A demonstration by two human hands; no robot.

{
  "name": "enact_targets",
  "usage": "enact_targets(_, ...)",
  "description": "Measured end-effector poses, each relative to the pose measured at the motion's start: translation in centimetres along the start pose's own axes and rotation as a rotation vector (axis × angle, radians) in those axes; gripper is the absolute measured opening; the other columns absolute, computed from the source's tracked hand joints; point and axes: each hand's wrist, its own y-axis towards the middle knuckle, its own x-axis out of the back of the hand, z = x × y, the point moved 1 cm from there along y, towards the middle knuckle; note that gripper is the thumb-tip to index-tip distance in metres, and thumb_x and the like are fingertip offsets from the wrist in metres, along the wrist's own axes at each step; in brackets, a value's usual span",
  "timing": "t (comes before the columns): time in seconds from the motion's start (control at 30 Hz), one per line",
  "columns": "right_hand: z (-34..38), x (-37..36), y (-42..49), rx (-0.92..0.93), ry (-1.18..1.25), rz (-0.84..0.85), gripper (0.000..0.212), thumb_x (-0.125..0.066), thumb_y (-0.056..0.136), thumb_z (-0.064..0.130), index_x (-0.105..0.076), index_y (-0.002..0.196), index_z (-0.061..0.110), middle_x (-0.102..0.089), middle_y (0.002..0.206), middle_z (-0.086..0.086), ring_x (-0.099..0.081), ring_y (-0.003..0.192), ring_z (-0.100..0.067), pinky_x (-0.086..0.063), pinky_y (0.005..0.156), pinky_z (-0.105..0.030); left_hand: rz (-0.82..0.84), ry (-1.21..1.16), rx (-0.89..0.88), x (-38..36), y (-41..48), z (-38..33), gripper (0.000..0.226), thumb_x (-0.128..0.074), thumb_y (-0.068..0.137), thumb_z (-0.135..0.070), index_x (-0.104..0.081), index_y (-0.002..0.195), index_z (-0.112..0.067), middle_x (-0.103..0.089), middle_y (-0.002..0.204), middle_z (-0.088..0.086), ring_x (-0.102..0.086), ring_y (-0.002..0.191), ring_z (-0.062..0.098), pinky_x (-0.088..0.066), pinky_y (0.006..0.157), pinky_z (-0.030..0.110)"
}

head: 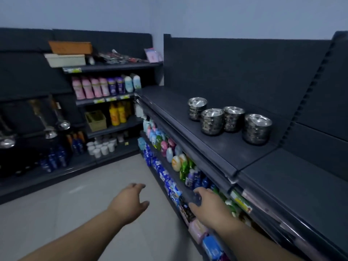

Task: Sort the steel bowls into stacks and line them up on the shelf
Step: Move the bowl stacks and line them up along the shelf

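Several stacks of steel bowls stand on the dark top shelf [188,117] at right: a small stack [197,108] at the back, a wider stack [212,121], a third stack [233,118] behind it, and a stack [257,129] nearest the shelf's right end. My left hand [131,199] hovers over the floor with fingers spread and holds nothing. My right hand [206,202] hangs in front of the lower shelves, fingers loosely bent, holding nothing. Both hands are well below and in front of the bowls.
Lower shelves hold bottles and packets [177,159]. A left shelving unit carries pink bottles [90,87], yellow bottles [117,113], a basket [96,120] and white cups [101,146]. Steel ladles [56,119] hang at far left. The tiled floor [105,185] lies between the units.
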Motion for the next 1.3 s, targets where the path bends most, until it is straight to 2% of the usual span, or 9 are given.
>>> enact_targets(0.13,0.9,1.7,7.6,0.058,0.004,-0.017,0.049,-0.056,0.086,0.047,-0.048,0.132,0.031,-0.054,0.129,0.004,-0.055,0.114,-0.018,-0.045,0.086,-0.027,-0.063,-0.019,0.038,1.7,5.9,-0.1,0.063,-0.057,0.09,-0.043,-0.034,0.145,-0.024,-0.038,0.148,0.0,-0.044,0.131,0.018,-0.038,0.106,0.028)
enact_targets(0.37,2.0,6.5,20.4,0.1,0.097,-0.06,0.05,-0.056,0.088,0.048,-0.045,0.133,0.031,-0.05,0.13,0.003,-0.054,0.111,-0.018,-0.049,0.089,-0.032,-0.151,-0.092,0.073,4.7,17.1,-2.5,0.064,-0.058,0.09,-0.042,-0.032,0.146,-0.026,-0.037,0.149,-0.001,-0.043,0.131,0.018,-0.039,0.104,0.028)
enact_targets(0.5,2.8,8.0,26.2,0.072,0.2,-0.106,0.058,-0.058,0.089,0.041,-0.037,0.141,0.027,-0.045,0.137,-0.001,-0.05,0.114,-0.017,-0.044,0.095,-0.028,-0.179,-0.119,0.034,5.8,23.4,-3.4,0.065,-0.059,0.089,-0.043,-0.032,0.146,-0.027,-0.039,0.148,-0.003,-0.045,0.13,0.016,-0.038,0.102,0.025)
enact_targets(0.63,3.9,7.6,31.4,0.024,0.271,-0.148,0.072,-0.061,0.089,0.037,-0.024,0.15,0.021,-0.036,0.15,-0.004,-0.041,0.133,-0.021,-0.035,0.103,-0.027,-0.163,-0.149,-0.025,6.6,30.4,-3.3,0.068,-0.06,0.088,-0.042,-0.03,0.147,-0.025,-0.039,0.148,-0.001,-0.041,0.132,0.016,-0.036,0.103,0.025)
enact_targets(0.83,5.6,5.5,38.8,-0.118,0.46,-0.259,0.093,-0.067,0.085,0.034,-0.008,0.154,0.016,-0.022,0.158,-0.005,-0.028,0.142,-0.019,-0.026,0.112,-0.028,-0.075,-0.172,-0.219,7.7,42.2,-2.9,0.069,-0.061,0.088,-0.038,-0.03,0.147,-0.024,-0.038,0.148,0.002,-0.037,0.135,0.016,-0.03,0.106,0.021)
enact_targets(0.97,6.5,4.9,42.9,-0.31,0.516,-0.385,0.105,-0.072,0.082,0.035,0.001,0.153,0.009,-0.014,0.161,-0.01,-0.019,0.147,-0.022,-0.018,0.115,-0.028,0.011,-0.171,-0.351,9.0,49.4,-2.2,0.07,-0.062,0.086,-0.04,-0.031,0.147,-0.025,-0.038,0.148,-0.001,-0.039,0.133,0.014,-0.027,0.102,0.016)
enact_targets(1.13,7.0,5.3,46.3,-0.484,0.551,-0.574,0.112,-0.078,0.076,0.031,0.0,0.153,0.009,-0.023,0.158,-0.014,-0.026,0.144,-0.026,-0.022,0.119,-0.034,0.112,-0.187,-0.522,10.1,56.2,-3.3,0.071,-0.063,0.087,-0.039,-0.028,0.148,-0.027,-0.033,0.151,-0.002,-0.036,0.134,0.011,-0.022,0.104,0.013)
enact_targets(1.23,6.3,5.5,47.6,-0.52,0.556,-0.64,0.105,-0.08,0.073,0.027,-0.01,0.151,0.017,-0.042,0.148,-0.01,-0.042,0.134,-0.024,-0.034,0.11,-0.03,0.185,-0.244,-0.583,10.1,58.8,-4.9,0.07,-0.062,0.088,-0.042,-0.028,0.148,-0.028,-0.032,0.151,-0.002,-0.041,0.125,0.006,-0.026,0.103,0.013)
enact_targets(1.3,5.8,5.6,48.5,-0.546,0.55,-0.633,0.104,-0.078,0.075,0.028,-0.009,0.152,0.019,-0.045,0.146,-0.009,-0.046,0.132,-0.025,-0.036,0.106,-0.028,0.204,-0.29,-0.603,10.0,60.3,-6.3,0.067,-0.056,0.091,-0.046,-0.028,0.148,-0.028,-0.031,0.152,-0.003,-0.036,0.132,0.009,-0.023,0.106,0.014)
